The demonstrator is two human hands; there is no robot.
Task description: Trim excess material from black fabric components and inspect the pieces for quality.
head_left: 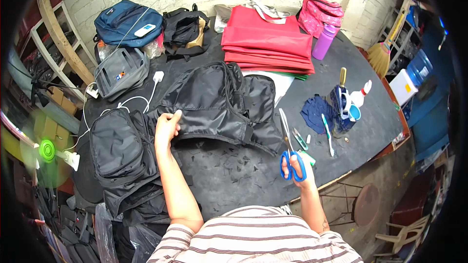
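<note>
A black backpack [200, 95] lies spread on the dark table in front of me, its panels partly unfolded to the right. My left hand [167, 126] pinches its left lower edge between thumb and fingers. Blue-handled scissors [286, 134] are in my right hand [304, 175], fingers through the loops. Their blades are slightly apart and point away from me, just right of the backpack and not visibly touching it. Beside them lie small thread snips [300, 139] and a toothbrush [327, 135]. Dark scraps are scattered on the table below the backpack.
Another black backpack [117, 143] lies at the left, near a white charger cable [131, 99] and a small spinning fan [47, 150]. Folded red fabric [265, 39], a purple bottle [323, 42], a navy cloth [316, 114] and a tool holder [341, 112] occupy the far and right sides.
</note>
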